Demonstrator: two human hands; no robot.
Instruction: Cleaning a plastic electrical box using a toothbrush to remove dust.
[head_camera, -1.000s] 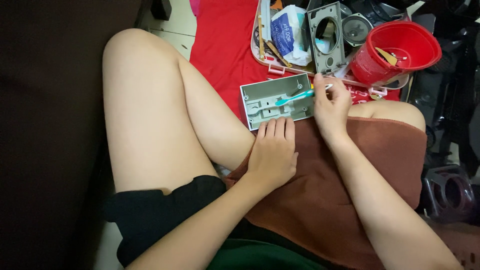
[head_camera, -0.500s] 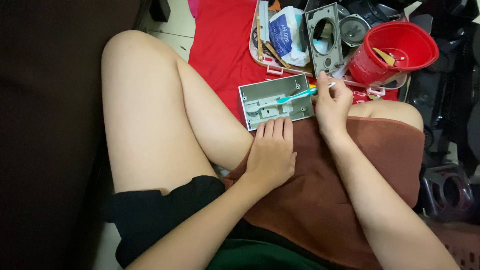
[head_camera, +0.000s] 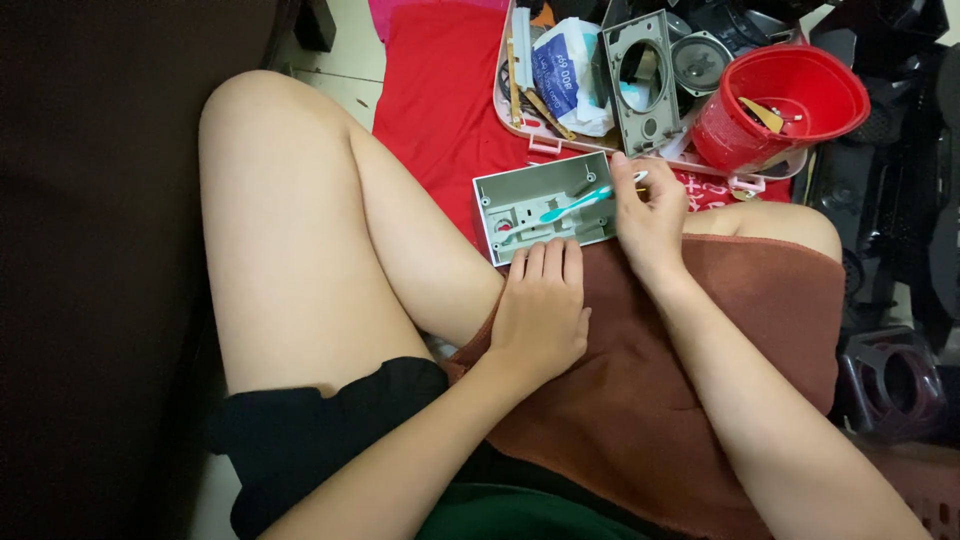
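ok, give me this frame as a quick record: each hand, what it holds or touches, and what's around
left hand: rests on the brown towel, fingertips at the near edge of the grey plastic housing
right hand: grips a teal toothbrush, its head inside the housing
housing: open side up, lying at the towel's far edge on the lap
beyond: pink tray of parts with a grey panel, red bucket, red cloth
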